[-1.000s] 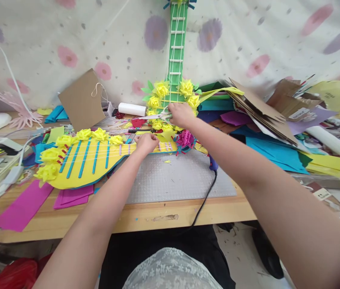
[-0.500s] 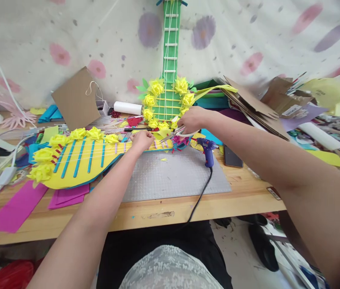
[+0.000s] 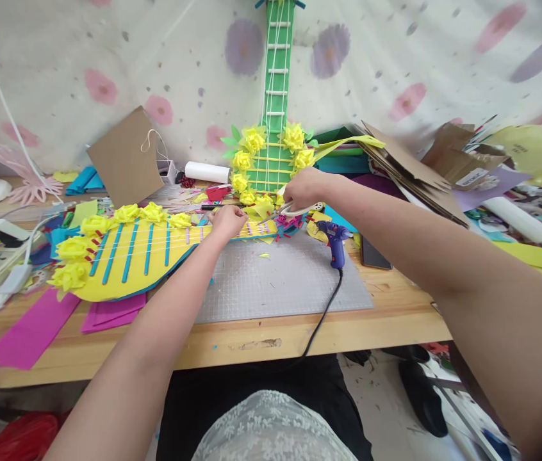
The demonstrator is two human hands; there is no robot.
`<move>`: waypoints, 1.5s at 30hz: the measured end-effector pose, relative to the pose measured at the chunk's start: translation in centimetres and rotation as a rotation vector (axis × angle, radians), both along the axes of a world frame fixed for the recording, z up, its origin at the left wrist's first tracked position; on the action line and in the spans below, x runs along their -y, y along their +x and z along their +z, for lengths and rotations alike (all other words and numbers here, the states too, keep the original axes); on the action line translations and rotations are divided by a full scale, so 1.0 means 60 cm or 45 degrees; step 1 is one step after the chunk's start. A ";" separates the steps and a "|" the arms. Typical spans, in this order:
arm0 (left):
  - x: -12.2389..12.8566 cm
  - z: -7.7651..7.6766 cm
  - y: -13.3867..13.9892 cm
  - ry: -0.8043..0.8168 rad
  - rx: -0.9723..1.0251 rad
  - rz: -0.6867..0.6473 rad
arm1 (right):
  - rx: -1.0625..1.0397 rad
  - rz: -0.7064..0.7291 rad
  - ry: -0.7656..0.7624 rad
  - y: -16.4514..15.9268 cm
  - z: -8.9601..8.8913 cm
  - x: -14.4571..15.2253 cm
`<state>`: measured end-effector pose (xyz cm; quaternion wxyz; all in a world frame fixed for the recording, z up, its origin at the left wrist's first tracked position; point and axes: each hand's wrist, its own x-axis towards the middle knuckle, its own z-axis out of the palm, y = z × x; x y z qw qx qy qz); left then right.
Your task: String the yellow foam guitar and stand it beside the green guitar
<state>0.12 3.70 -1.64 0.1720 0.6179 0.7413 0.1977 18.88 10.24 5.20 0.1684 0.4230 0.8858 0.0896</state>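
Observation:
A yellow paper-craft guitar (image 3: pixel 122 262) with blue edging, teal bars and yellow paper flowers lies across the desk, its neck pointing right. White strings run along it. My left hand (image 3: pixel 229 222) is closed in a pinch over the neck; what lies between its fingertips is too small to make out. My right hand (image 3: pixel 302 187) grips scissors (image 3: pixel 295 210) by the handles, near the neck's far end, with the blades pointing left. Behind the hands stands a green paper-craft guitar (image 3: pixel 275 121) ringed with yellow flowers.
A blue glue gun (image 3: pixel 336 243) and its cord rest on the grey cutting mat (image 3: pixel 271 288). Beside it lies a phone (image 3: pixel 375 253). Magenta sheets (image 3: pixel 33 330) lie at the front left. Cardboard (image 3: pixel 124 157) leans behind, and paper scraps clutter the right.
The view has shifted slightly, so everything sits a little further right. Both hands keep nearly the same places, and the scissor blades show less clearly over the neck.

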 end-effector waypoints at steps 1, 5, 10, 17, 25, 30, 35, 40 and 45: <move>0.000 0.001 -0.002 0.005 0.005 0.006 | 0.007 0.009 0.011 0.001 0.003 0.000; -0.005 0.008 -0.015 0.056 0.015 0.063 | 0.090 0.025 0.112 -0.006 0.025 0.007; -0.027 0.027 -0.067 0.170 -0.029 0.291 | -0.036 -0.061 0.205 -0.044 0.034 0.005; -0.045 0.031 -0.137 0.250 -0.271 0.482 | -0.058 -0.070 0.078 -0.120 -0.027 -0.041; -0.017 0.003 -0.075 0.393 -0.356 -0.072 | -0.300 -0.008 0.094 -0.146 -0.102 -0.053; -0.003 -0.020 -0.024 0.287 -0.230 -0.419 | -0.611 -0.071 0.101 -0.124 -0.102 -0.029; -0.001 -0.036 0.004 0.191 -0.165 -0.465 | -1.105 -0.219 0.246 -0.077 -0.117 0.061; -0.007 -0.052 0.013 0.267 -0.215 -0.521 | -1.243 -0.366 0.265 -0.048 -0.170 0.146; -0.008 -0.060 0.016 0.314 -0.297 -0.550 | -1.272 -0.455 0.256 -0.041 -0.194 0.164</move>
